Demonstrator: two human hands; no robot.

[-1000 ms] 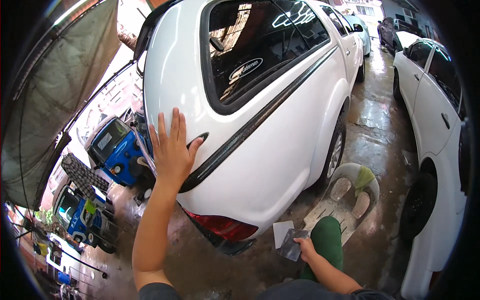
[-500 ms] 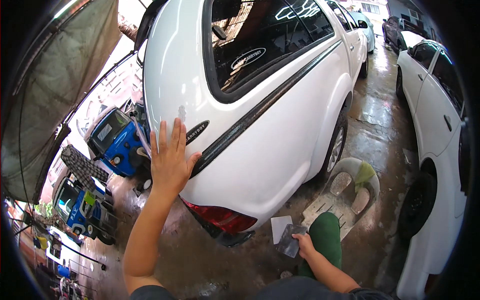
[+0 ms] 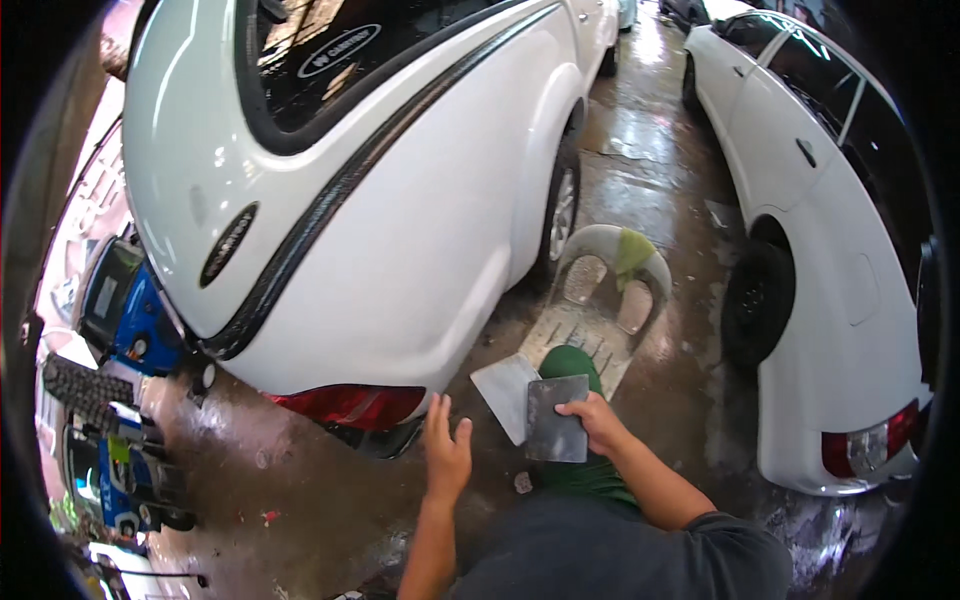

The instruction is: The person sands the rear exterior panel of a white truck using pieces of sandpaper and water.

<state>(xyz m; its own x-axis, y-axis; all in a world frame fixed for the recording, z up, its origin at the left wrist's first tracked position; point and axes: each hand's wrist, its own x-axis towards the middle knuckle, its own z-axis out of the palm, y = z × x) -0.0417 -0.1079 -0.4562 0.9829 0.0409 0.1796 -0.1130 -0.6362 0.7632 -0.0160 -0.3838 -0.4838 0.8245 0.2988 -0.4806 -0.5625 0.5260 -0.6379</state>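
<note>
My left hand (image 3: 447, 460) is off the car, its fingers stretched out and holding nothing. It is beside the red tail light (image 3: 355, 405) of a white vehicle (image 3: 420, 230) with a dark side strip. My right hand (image 3: 590, 420) grips a dark grey rectangular sheet (image 3: 556, 425), thumb on its face, above my knee in green trousers (image 3: 570, 365). A pale rectangular sheet (image 3: 503, 392) shows just left of the dark one, partly covered by it; I cannot tell what supports it. A faint dull patch (image 3: 197, 207) marks the white panel near an oval dark badge (image 3: 229, 244).
A worn pale plastic chair (image 3: 555, 325) with a green cloth (image 3: 632, 252) over its rim stands ahead of my knee. At right is another white car (image 3: 800, 190). Blue three-wheelers (image 3: 140, 320) stand at far left. The floor (image 3: 290, 510) looks wet.
My left hand has come off the white panel and moved down to the right. The right hand has raised the dark sheet slightly. My view has turned rightward and down.
</note>
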